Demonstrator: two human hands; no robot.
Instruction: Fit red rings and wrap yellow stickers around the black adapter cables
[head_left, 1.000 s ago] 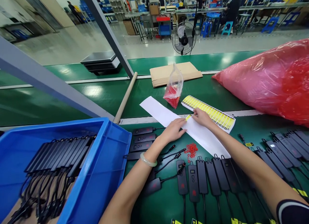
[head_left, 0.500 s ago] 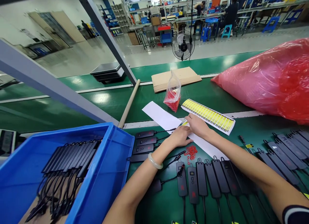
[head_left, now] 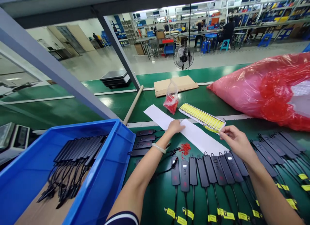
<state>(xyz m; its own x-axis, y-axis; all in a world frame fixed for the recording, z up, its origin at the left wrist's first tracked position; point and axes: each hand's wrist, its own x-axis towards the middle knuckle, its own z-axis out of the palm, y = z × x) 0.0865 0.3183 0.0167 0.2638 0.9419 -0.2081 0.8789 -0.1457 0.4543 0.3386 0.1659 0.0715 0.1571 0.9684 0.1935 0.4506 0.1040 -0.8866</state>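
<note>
My left hand (head_left: pixel 175 127), its fingers curled together, grips the white paper sheet (head_left: pixel 201 138) where it meets another white strip (head_left: pixel 157 116). To the right, my right hand (head_left: pixel 233 139) pinches a thin yellow label (head_left: pixel 212 129) between thumb and forefinger. That label is beside the lower right end of a sheet of yellow labels (head_left: pixel 202 116). Below the paper lies a row of black controllers (head_left: pixel 184 176) with cables, several bearing yellow labels (head_left: pixel 212 218). Small red rings (head_left: pixel 185 148) are heaped near my left wrist.
A blue bin (head_left: pixel 121 154) at the left holds black controllers (head_left: pixel 77 149). Beyond the paper stand a clear bag with red contents (head_left: pixel 171 104) and flat cardboard (head_left: pixel 175 86). A large pink plastic bag (head_left: pixel 242 86) lies at the right. A grey frame post (head_left: pixel 121 50) rises at the left.
My right hand has moved right, away from my left hand, and now holds a yellow label. My left hand has shifted slightly left on the paper. The view has tilted down.
</note>
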